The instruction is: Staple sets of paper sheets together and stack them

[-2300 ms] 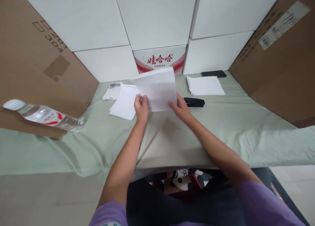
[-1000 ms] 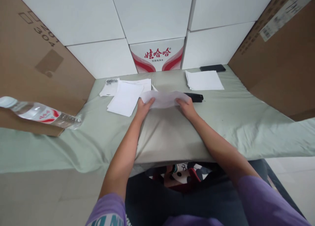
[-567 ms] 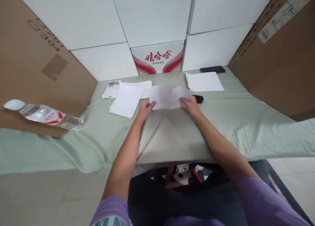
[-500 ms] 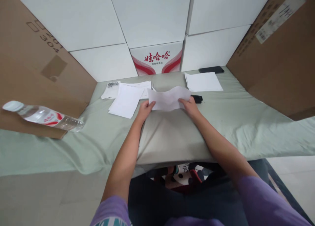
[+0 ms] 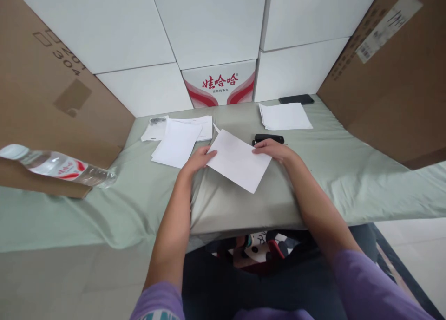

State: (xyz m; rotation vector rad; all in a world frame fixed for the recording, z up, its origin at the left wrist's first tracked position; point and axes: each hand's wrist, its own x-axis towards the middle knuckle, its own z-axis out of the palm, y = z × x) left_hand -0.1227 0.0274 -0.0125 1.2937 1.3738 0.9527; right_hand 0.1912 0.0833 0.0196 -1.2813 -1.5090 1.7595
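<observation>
A white sheet of paper (image 5: 239, 161) is held tilted above the cloth-covered table, one corner pointing toward me. My left hand (image 5: 199, 159) pinches its left edge, thumb on top. At the upper right edge, my right hand (image 5: 273, 149) grips the same paper between thumb and fingers. Whether it is one sheet or several I cannot tell. Just behind my right hand lies a black stapler (image 5: 268, 138), partly hidden by the hand and paper. Left of my left hand, loose white papers (image 5: 177, 142) overlap on the cloth.
A small clear packet with dark bits (image 5: 155, 127) lies beside the left papers. Back right are a white paper stack (image 5: 286, 116) and a black phone (image 5: 296, 99). A water bottle (image 5: 62, 166) lies at the left. Cardboard (image 5: 393, 97) flanks both sides; white boxes (image 5: 219, 83) stand behind.
The paper has turned from a curved, upright-looking band to a flatter, slanted position, with one corner swung down toward me. More of the stapler shows now.
</observation>
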